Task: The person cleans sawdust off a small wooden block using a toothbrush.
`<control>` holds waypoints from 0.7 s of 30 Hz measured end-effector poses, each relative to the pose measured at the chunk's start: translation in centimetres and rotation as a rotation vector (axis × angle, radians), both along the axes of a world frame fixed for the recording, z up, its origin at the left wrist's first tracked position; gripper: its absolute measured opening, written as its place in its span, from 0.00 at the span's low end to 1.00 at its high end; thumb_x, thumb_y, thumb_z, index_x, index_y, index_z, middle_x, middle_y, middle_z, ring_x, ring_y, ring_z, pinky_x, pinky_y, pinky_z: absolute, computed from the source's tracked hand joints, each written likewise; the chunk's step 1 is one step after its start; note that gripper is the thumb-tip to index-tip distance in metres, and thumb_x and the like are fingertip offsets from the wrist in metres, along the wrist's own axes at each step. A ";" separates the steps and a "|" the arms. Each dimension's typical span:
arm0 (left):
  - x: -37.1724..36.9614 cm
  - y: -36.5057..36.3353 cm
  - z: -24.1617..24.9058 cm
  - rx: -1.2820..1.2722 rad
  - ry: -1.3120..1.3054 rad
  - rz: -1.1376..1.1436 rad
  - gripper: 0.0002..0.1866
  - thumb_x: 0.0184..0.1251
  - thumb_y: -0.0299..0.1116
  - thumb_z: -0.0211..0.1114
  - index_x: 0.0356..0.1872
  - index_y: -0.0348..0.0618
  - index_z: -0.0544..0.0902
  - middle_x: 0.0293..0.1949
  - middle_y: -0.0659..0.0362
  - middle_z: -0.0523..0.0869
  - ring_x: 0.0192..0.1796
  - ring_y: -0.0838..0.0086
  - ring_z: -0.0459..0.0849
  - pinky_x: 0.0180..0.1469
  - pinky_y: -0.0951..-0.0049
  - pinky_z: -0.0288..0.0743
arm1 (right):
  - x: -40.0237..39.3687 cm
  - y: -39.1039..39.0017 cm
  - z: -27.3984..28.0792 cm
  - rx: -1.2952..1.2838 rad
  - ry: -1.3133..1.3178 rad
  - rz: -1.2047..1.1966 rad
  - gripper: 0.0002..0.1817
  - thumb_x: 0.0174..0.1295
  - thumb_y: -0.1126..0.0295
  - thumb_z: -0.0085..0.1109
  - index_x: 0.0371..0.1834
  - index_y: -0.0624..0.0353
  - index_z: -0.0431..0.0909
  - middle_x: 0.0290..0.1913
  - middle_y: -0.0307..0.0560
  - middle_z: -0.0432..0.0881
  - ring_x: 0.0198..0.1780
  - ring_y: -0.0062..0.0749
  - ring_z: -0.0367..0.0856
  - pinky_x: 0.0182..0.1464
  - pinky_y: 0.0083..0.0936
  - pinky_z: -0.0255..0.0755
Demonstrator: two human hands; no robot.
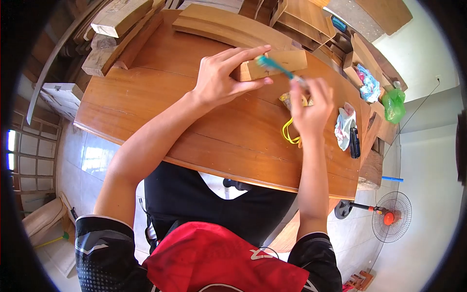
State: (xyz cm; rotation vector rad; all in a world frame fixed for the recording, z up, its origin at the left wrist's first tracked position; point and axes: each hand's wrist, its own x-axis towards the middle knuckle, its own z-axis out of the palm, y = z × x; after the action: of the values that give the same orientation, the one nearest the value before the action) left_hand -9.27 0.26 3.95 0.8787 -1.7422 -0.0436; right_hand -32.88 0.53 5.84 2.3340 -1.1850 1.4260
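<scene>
Over the far half of the table (214, 141), I see the wooden block (294, 59) in the left hand (221, 75), its left end pinched between the thumb below and the fingers above. I can't tell whether its underside touches the table. The right hand (312, 104) pinches the handle of a teal brush (278, 67) between thumb and fingers; the brush is blurred, and its head overlaps the face of the block, just beside the left fingertips.

Just beyond the block I have a long curved board (228, 28) lying across the far side, limiting reach that way. Stacked timber (114, 36) blocks the far left corner. A yellow strap (287, 132) lies close to the right hand, partly behind it. Farther right, a crumpled cloth (344, 127) lies with a black object (355, 143) just beside it, near the right edge. Past that edge I see a blue bag (369, 83) and a green bag (395, 106).

Both forearms cross the near edge, above the person's black trousers (204, 199). For sideways movement, I see a broad stretch of tabletop left of the left forearm, running to the rounded left edge.
</scene>
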 end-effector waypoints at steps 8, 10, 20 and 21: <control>0.2 -0.3 -0.3 -0.014 0.018 0.005 0.36 0.59 0.43 0.85 0.70 0.50 0.84 0.50 0.54 0.94 0.46 0.60 0.93 0.48 0.67 0.87 | -2.5 -2.1 -1.0 0.077 -0.117 -0.125 0.12 0.64 0.61 0.77 0.36 0.58 0.88 0.32 0.41 0.84 0.36 0.36 0.80 0.44 0.34 0.66; 0.1 -0.1 -0.4 -0.028 0.010 0.012 0.35 0.59 0.43 0.85 0.69 0.50 0.85 0.50 0.54 0.94 0.46 0.61 0.93 0.48 0.67 0.87 | -1.7 -1.5 -0.6 0.059 -0.074 -0.071 0.12 0.64 0.61 0.77 0.36 0.58 0.87 0.32 0.41 0.85 0.36 0.37 0.81 0.44 0.34 0.66; 0.1 -0.3 -0.6 -0.036 0.039 0.008 0.34 0.58 0.41 0.86 0.67 0.47 0.86 0.48 0.54 0.94 0.43 0.63 0.93 0.47 0.69 0.86 | -3.2 -2.8 -1.3 -0.024 -0.066 -0.178 0.12 0.65 0.60 0.76 0.34 0.56 0.86 0.31 0.40 0.83 0.33 0.36 0.78 0.41 0.35 0.64; 0.0 -0.1 -0.6 -0.033 0.046 0.011 0.34 0.58 0.40 0.86 0.67 0.46 0.86 0.48 0.53 0.94 0.44 0.64 0.93 0.48 0.69 0.86 | -3.1 -2.6 -1.0 -0.025 -0.062 -0.186 0.11 0.65 0.61 0.76 0.35 0.55 0.86 0.31 0.40 0.82 0.32 0.37 0.77 0.41 0.35 0.64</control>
State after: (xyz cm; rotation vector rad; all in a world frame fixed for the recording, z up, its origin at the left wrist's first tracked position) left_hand -9.25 0.17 3.33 0.8564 -1.6904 -0.0276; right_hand -35.93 -2.12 4.82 2.1141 -1.3526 1.4484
